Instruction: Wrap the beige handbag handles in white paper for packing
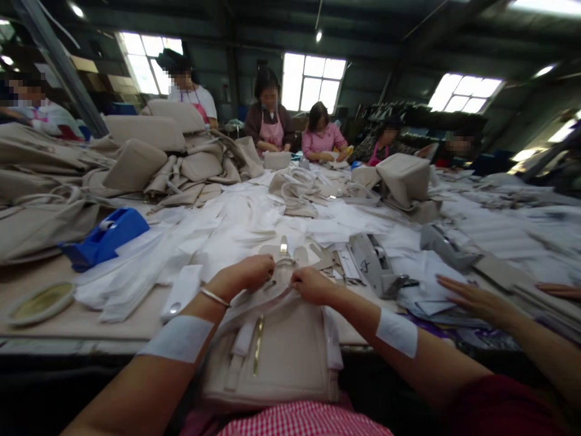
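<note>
A beige bag (290,345) with a gold zip lies at the table's front edge, against my checked apron. My left hand (258,271) is closed at the bag's upper left, by the strap (285,272). Closed as well, my right hand (311,284) pinches the strap's right side near the bag's top. What the left fingers grip is too small to make out. Just beyond the hands is a small metal buckle (284,247). White wrapping covers parts of the bag's side straps.
Left are a blue tape dispenser (111,236), a round dish (40,303) and piled beige bags (145,133). Right are a grey tape dispenser (374,266) and another person's hand (472,297). White sheets (227,212) cover the middle; several people work across the table.
</note>
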The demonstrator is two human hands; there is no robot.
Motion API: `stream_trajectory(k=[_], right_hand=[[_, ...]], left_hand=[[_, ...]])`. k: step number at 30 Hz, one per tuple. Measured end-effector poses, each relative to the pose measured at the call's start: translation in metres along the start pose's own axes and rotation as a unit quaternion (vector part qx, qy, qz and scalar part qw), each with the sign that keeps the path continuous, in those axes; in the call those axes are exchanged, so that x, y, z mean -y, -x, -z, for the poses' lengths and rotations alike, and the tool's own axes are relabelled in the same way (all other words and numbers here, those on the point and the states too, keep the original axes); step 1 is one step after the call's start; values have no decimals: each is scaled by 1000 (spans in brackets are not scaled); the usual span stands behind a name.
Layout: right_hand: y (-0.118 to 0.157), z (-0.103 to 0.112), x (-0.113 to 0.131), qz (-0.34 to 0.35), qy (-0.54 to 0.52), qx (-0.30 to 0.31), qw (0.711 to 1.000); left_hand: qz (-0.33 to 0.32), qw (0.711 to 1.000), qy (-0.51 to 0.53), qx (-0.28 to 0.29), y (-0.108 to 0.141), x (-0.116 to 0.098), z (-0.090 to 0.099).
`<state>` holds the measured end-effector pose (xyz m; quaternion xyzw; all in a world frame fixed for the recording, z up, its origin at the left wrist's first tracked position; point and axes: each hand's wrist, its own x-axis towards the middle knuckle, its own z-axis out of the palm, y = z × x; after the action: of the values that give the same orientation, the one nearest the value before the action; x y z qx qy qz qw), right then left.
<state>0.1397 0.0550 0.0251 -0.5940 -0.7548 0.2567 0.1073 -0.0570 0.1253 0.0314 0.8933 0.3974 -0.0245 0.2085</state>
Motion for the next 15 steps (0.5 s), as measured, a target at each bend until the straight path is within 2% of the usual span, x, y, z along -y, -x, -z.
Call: stream_trajectory(k=[3, 7, 10, 15], right_hand=[[5, 5, 10, 14, 49, -40, 998], [-6, 10, 12, 14, 152, 25, 988], [-17, 19, 9, 23, 185, 59, 981], [-31, 25, 7, 66, 235, 103, 964]], left_hand=[[-26, 999, -18, -2, 2, -8, 5], [-26, 999, -37, -13, -3, -4, 7], [-8, 1000, -21, -5, -7, -3, 6], [12, 999, -32, 23, -12, -15, 6]])
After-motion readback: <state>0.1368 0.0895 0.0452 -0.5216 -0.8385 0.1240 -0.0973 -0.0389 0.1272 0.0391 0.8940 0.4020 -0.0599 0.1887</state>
